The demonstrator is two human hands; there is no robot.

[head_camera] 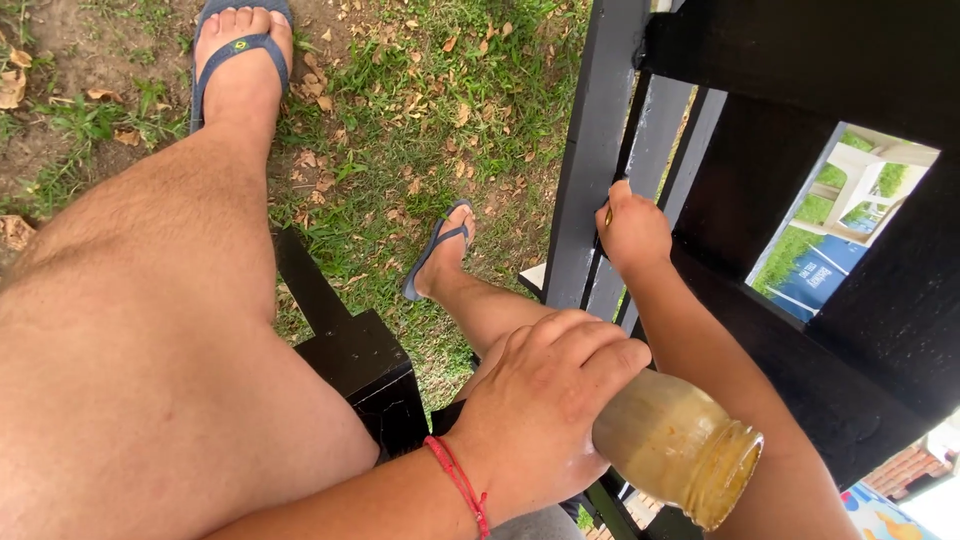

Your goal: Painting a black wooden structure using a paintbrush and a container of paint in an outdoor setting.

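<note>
Low at the frame's bottom, the left hand (545,405) wraps its fingers tight round a glass jar (675,455) of tan stuff, tilted with its open mouth toward the lower right. Higher up, the right hand (632,232) is closed on a thin tool (608,213), possibly a brush, its tip against a black wooden post (590,150). Both bare legs stretch over grass (400,110) in blue sandals (240,50). A red cord (460,482) circles the left wrist.

Daylit grass (400,110) strewn with dry leaves (12,88), beside black wooden slats (590,150).
</note>
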